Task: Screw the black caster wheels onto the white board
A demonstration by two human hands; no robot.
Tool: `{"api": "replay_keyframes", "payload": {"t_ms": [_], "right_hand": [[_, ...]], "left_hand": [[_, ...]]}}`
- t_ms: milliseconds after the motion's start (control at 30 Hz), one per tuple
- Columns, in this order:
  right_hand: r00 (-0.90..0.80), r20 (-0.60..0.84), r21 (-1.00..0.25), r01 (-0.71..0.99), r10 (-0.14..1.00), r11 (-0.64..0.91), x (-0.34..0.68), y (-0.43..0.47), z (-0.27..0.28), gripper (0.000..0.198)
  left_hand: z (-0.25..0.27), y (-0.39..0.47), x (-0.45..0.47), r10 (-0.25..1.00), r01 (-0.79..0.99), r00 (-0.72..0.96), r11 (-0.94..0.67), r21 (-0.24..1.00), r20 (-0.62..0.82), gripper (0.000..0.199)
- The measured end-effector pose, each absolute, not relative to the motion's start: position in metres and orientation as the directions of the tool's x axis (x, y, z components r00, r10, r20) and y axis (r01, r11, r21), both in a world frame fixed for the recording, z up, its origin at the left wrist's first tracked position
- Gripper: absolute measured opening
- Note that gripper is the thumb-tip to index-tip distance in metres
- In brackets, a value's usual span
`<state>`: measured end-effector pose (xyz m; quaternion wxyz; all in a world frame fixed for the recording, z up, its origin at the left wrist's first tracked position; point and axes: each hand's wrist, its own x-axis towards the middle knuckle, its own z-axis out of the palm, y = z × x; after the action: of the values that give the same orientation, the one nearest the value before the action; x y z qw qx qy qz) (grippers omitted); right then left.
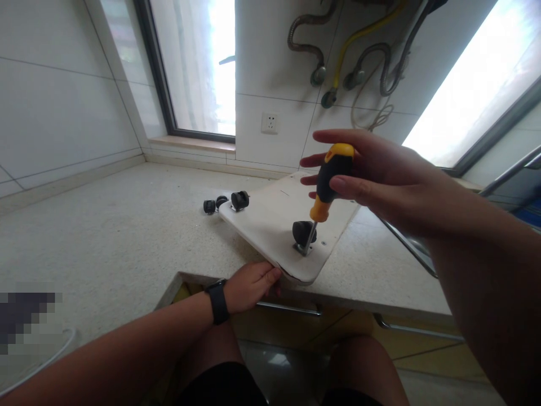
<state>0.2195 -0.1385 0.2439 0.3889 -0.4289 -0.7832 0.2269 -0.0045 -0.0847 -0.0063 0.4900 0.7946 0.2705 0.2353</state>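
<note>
A white board (270, 225) with rounded corners lies on the counter, black caster wheels on its upper face. One caster (304, 232) stands near the front corner, another caster (240, 200) at the left corner. My right hand (380, 175) has a yellow-and-black screwdriver (333, 177) between thumb and loosely stretched fingers. Its shaft slants down to the front caster's metal plate (303, 249); the tip's exact seat is too small to make out. My left hand (253, 285), with a black watch on the wrist, grips the board's front edge, thumb on top and fingers partly hidden beneath.
Two loose casters (213, 204) sit on the speckled counter (169, 225) beyond the board's left corner. Drawers with metal handles (289, 308) lie below the counter's front edge. Pipes (346, 51) and a socket (269, 123) are on the back wall. A white cable (63, 344) runs at lower left.
</note>
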Motion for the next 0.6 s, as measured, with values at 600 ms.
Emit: {"api": "replay_keyframes", "payload": {"t_ms": [600], "right_hand": [[-0.173,0.531,-0.617,0.593,0.83,0.518,0.222,-0.141,0.239,0.052]], "left_hand": [[-0.006,-0.085,-0.004,0.661,0.194,0.741,-0.379,0.905,0.117,0.076]]}}
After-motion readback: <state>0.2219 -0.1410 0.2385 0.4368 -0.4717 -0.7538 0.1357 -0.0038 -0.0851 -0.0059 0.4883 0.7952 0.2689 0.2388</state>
